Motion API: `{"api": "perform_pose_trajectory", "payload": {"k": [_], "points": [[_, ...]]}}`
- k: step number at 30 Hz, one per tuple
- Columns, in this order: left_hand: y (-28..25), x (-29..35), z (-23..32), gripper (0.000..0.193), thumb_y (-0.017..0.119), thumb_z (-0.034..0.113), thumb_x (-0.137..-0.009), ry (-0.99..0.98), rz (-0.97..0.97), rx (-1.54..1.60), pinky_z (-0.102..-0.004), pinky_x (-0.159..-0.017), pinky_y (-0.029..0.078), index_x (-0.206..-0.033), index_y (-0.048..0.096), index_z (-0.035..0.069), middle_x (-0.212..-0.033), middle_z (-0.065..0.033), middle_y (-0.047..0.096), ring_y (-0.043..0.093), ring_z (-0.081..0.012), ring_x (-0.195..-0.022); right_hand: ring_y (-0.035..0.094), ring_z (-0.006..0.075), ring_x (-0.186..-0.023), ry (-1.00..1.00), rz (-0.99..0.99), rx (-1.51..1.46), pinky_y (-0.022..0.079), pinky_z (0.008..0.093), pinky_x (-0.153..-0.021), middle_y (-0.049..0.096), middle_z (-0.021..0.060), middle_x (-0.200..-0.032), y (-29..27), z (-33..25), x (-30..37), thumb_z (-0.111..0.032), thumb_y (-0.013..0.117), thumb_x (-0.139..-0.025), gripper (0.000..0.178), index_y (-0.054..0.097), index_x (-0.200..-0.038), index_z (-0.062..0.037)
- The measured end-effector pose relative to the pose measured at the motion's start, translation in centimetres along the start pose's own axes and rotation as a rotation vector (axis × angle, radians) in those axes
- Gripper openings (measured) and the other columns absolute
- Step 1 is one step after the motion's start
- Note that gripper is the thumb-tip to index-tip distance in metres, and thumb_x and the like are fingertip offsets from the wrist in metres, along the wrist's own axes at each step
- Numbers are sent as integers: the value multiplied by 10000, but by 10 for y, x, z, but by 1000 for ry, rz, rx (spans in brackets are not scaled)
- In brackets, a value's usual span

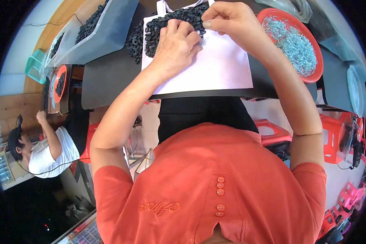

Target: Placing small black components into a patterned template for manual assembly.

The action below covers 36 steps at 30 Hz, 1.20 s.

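Observation:
A heap of small black parts (pixel 152 34) lies on the far left of a pale, flat bag (pixel 219 67) spread over the dark table. My left hand (pixel 174 49) rests on the bag against the heap's near edge, its fingers curled and closed. Whatever they hold is hidden or too small to name. Just right of the heap, my right hand (pixel 227 18) is closed in a pinch, thumb against fingers. I cannot make out what is between them. A few tiny silvery pieces (pixel 203 41) lie on the bag beside my left fingertips.
At right stands a red tray (pixel 320 67) of tiny silvery pieces. A translucent bin (pixel 109 34) with more black parts is at far left. A clear plastic bag (pixel 290 10) lies behind the tray. Another person (pixel 55 148) sits at left near an orange tray (pixel 57 94).

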State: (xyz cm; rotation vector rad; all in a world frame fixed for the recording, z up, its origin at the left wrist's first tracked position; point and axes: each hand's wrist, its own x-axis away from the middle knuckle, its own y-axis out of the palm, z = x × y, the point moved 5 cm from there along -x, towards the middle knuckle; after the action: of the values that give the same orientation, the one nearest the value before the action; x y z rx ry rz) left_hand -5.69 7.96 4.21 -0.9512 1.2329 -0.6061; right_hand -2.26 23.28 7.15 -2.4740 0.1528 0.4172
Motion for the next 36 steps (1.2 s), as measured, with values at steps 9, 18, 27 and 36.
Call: {"api": "perform_pose_trajectory", "payload": {"k": [9,18,27,36], "points": [[1,-9,4,172,727,123,-718,-47,96,43,-410,-828,407,-876,678,78,-978,-55,580,484,-282,-1014,530,74,-638,23,146,-68,413,230,-574,599,12,-687,-3,11,16,-150,653,-830,160,682,-897,-7],[19,-27,2,121,674,95,-745,-64,-51,-165,-440,-840,393,-861,668,60,-1034,-74,572,458,-292,-1073,514,68,-637,58,205,-147,411,223,-579,594,9,-688,-5,21,20,-123,658,-827,149,683,-908,0],[19,-28,1,98,638,47,-717,-10,53,-146,-433,-826,392,-807,659,15,-1011,-104,575,468,-297,-1044,506,65,-637,74,219,-180,401,218,-573,584,-2,-697,-6,27,19,-76,647,-834,137,679,-934,11],[-8,-41,-8,162,619,146,-905,-743,127,1185,-248,-594,427,-883,653,-11,-784,-49,625,564,-128,-662,627,129,-797,16,212,-574,505,259,-723,677,69,-913,-2,5,16,-18,631,-862,151,648,-1003,33]]}}
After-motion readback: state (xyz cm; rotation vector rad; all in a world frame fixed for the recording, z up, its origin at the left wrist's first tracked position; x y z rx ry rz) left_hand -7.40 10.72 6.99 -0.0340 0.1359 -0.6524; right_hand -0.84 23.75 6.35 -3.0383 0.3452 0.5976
